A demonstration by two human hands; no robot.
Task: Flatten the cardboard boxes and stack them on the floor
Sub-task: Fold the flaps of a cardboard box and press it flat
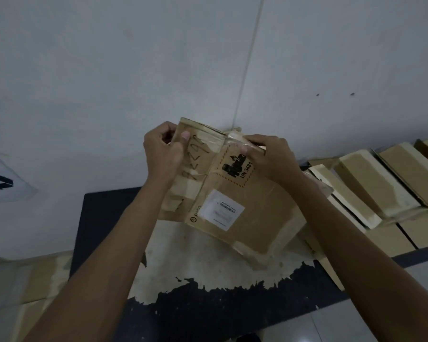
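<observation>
I hold a brown cardboard box [252, 213] up over a dark table [104, 218], tilted, with a white barcode label and a red-bordered "UN 3481" mark facing me. My left hand [162, 154] grips the box's upper left edge, thumb on the taped flap with handwriting. The upper right corner, where clear tape runs, is pinched by my right hand [269, 159]. A row of other brown boxes [371, 191] stands on the table to the right.
The table's dark top is worn to a pale patch [208, 267] below the box. Flat cardboard [37, 285] lies on the floor at lower left. A pale wall [134, 70] rises right behind the table. Grey floor tiles [344, 327] show at lower right.
</observation>
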